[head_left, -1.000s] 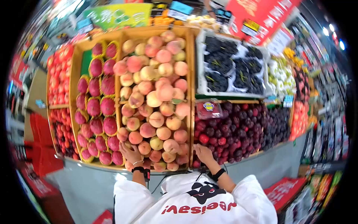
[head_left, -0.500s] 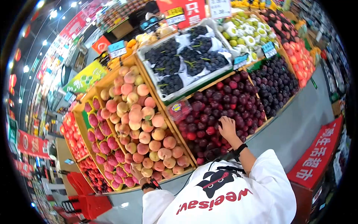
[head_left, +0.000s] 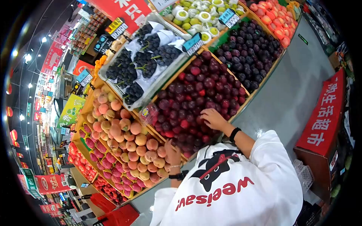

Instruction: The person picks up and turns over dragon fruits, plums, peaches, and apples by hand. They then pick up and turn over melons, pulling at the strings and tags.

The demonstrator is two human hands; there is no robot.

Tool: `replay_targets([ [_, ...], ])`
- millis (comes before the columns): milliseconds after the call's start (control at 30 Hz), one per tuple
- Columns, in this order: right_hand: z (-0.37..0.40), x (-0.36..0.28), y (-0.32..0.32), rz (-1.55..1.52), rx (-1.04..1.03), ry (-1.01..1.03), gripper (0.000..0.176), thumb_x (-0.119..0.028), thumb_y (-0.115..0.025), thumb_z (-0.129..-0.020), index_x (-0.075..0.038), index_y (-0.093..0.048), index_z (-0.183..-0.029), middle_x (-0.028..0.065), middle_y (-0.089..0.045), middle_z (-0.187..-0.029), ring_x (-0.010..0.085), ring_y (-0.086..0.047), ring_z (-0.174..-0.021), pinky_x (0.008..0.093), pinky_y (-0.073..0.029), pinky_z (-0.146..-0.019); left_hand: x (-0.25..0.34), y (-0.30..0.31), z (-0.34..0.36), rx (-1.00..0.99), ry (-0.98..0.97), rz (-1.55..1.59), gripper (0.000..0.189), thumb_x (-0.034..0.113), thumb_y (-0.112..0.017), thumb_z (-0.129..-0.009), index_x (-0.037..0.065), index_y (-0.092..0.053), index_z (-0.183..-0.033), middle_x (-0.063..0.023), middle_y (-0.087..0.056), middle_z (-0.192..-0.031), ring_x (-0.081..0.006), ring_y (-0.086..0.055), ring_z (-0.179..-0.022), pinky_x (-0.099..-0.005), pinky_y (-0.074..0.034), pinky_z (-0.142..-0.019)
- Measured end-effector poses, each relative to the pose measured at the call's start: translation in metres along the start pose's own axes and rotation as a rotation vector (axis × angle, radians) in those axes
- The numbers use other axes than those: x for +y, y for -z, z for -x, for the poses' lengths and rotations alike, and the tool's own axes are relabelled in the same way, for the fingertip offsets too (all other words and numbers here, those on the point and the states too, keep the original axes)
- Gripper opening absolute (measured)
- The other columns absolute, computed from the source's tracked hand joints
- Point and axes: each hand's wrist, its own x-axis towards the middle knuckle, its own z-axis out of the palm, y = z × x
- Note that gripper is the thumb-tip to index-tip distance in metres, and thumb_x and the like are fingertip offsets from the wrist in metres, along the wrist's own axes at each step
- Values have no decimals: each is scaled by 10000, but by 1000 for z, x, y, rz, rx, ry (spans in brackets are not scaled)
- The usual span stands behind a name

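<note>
Fingers (head_left: 206, 113) of the right hand (head_left: 213, 118) lie spread and bent down on the dark plums (head_left: 196, 86), whose crate stretches toward its 11 o'clock; whether they grip one I cannot tell. Peaches (head_left: 128, 141) sit at 9 o'clock of the left hand (head_left: 172, 152), which has left them within the last second and now stands at the wooden divider (head_left: 156, 130), fingers loosely together, palm hidden. Both hands now work the plum side. A packet (head_left: 149, 113) at the crate's corner is too blurred to read.
</note>
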Motion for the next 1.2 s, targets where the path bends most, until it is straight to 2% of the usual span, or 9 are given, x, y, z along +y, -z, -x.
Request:
replay_targets([
  [100,13,13,23,-22,-4,-105,191,-71,-626,-736,-103,-582,-919,78,-551,-1070,290,-509,-1057,398,-392,-871,11,-34,8,-307,-33,247,425,42,-610,-793,24,-503,-1204,-185,-487,-1172,-338,-507,-1053,-394,-447,-895],
  [167,18,17,39,1,-1,-214,150,-92,-622,-756,-95,-585,-901,85,-589,-993,289,-559,-983,384,-432,-825,25,-43,16,-283,-45,69,407,88,-606,-792,43,-526,-1188,-209,-451,-1234,-388,-483,-1115,-415,-438,-919],
  [267,36,33,38,-141,-79,-368,157,-139,-641,-765,-84,-609,-908,98,-640,-895,283,-618,-869,384,-480,-748,35,-51,19,-290,-83,-13,395,83,-630,-801,52,-548,-1186,-174,-517,-1079,-297,-549,-961,-357,-470,-830],
  [400,55,47,22,-233,-441,-515,229,-216,-678,-740,-79,-679,-923,86,-694,-806,258,-663,-768,382,-512,-683,41,-75,29,-740,128,285,454,102,-627,-815,63,-523,-1255,-139,-587,-865,-268,-595,-781,-355,-490,-738],
  [533,61,47,8,-211,-667,-559,181,-206,-661,-730,-73,-712,-842,49,-686,-671,210,-671,-686,372,-515,-662,23,-103,46,-926,-26,167,451,149,-562,-833,95,-502,-1277,-202,-604,-1076,-366,-590,-974,-432,-489,-821],
  [633,45,26,18,-269,-807,-799,178,-197,-643,-737,-52,-709,-814,83,-681,-666,225,-672,-694,380,-521,-654,25,-107,42,-922,-92,123,444,150,-545,-834,99,-504,-1273,-206,-595,-1107,-376,-576,-1011,-442,-485,-847],
  [833,65,23,-12,49,-693,-480,384,-198,-639,-717,-16,-582,-1051,169,-680,-844,339,-665,-793,423,-523,-664,8,-115,48,-901,-123,16,440,163,-518,-829,210,-530,-1266,-160,-614,-1061,-355,-611,-929,-442,-514,-776],
  [933,46,2,17,-105,-871,-730,447,-214,-649,-715,-8,-524,-1091,197,-655,-984,367,-639,-911,441,-508,-747,16,-109,42,-905,-111,-35,447,153,-504,-814,239,-559,-1250,-151,-629,-1030,-349,-622,-906,-439,-519,-756],
  [1200,77,20,-16,-173,-731,-701,500,-203,-650,-797,-58,-407,-1209,218,-623,-1061,394,-604,-982,450,-476,-826,30,-106,29,-934,14,64,407,136,-468,-802,196,-633,-1169,-198,-646,-996,-368,-622,-933,-447,-500,-813],
])
